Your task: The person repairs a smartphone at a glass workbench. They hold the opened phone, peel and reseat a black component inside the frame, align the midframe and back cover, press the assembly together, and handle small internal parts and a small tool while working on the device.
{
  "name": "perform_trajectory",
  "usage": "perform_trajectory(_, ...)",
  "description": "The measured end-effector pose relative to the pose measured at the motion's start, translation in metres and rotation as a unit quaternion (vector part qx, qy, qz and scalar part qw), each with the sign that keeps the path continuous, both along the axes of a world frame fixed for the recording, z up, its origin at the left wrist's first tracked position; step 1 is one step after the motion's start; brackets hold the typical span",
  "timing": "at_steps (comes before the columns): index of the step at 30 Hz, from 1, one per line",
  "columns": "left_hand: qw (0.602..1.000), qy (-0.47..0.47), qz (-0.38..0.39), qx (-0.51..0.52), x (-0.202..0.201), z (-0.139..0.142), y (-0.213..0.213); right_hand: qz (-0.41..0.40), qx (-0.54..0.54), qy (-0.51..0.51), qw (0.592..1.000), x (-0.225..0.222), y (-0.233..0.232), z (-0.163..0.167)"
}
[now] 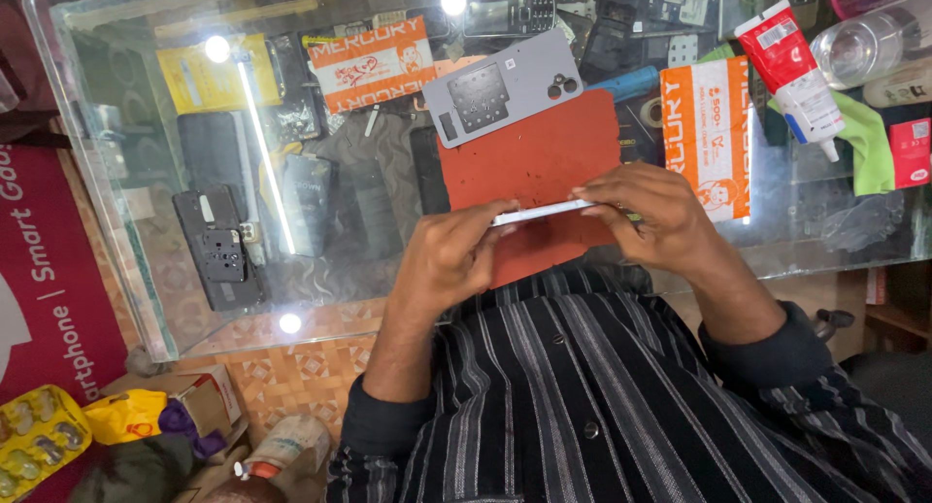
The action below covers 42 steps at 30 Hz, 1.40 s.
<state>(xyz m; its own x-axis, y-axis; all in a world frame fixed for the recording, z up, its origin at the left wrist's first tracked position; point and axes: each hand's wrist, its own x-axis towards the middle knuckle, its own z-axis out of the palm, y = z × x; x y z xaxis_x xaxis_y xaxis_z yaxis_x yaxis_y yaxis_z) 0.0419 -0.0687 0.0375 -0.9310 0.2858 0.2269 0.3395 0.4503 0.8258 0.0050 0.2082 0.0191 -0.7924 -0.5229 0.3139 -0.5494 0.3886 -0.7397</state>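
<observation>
hands meet over the red mat (544, 163), each closed on one end of a thin white phone (540, 210) held edge-on so only its narrow side shows. the left hand (449, 260) has its fingers (485, 223) curled together and clamped on the phone's near end, thumb side pressed along the edge. the right hand (652, 212) has its fingers (607, 190) bent down and pinched on the far end, tips lying along the top of the edge; the gap between fingers and thumb is no wider than the phone is thick. the phone hangs just above the near edge of the red mat, not resting on it as far as can be told.

beyond the red mat, touching its far corner, lies a grey phone back cover (505, 83) with camera holes. to the right of the mat sits an orange packet (707, 139), and further right a red and white tube (791, 71) lies tilted beside a green cloth (869, 139). left of the mat, under the glass tabletop (126, 260), a dark phone part (218, 249) lies well apart from the hands. striped dark sleeves cover both forearms.
</observation>
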Motion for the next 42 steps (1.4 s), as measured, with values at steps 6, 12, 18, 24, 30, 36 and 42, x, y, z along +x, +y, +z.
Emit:
perform_trajectory(6, 0.992, 0.043, 0.019, 0.114, -0.004, 0.022, 0.005, -0.074, -0.218, -0.199, 0.953, 0.024, 0.011, -0.041)
perform_trajectory(12, 0.988, 0.031, 0.0, 0.15, 0.003, 0.045, 0.009, -0.047, -0.287, -0.245, 0.925, 0.039, 0.005, -0.059)
perform_trajectory(18, 0.986, 0.051, 0.024, 0.155, 0.011, 0.038, 0.01, -0.082, -0.281, -0.213, 0.932, 0.046, -0.004, -0.045)
perform_trajectory(24, 0.836, -0.138, 0.059, 0.528, -0.008, -0.007, 0.041, -0.137, -0.201, -0.111, 0.963, 0.058, -0.022, -0.015)
perform_trajectory(30, 0.735, -0.196, 0.103, 0.64, -0.005, -0.024, 0.056, -0.105, -0.087, -0.031, 0.99, 0.05, -0.039, 0.016)
perform_trajectory(36, 0.744, -0.193, 0.104, 0.632, -0.006, -0.023, 0.051, -0.083, -0.021, 0.002, 0.996, 0.046, -0.04, 0.032)
perform_trajectory(42, 0.759, -0.205, 0.106, 0.608, -0.006, -0.023, 0.05, -0.058, -0.037, -0.011, 0.998, 0.04, -0.039, 0.033)
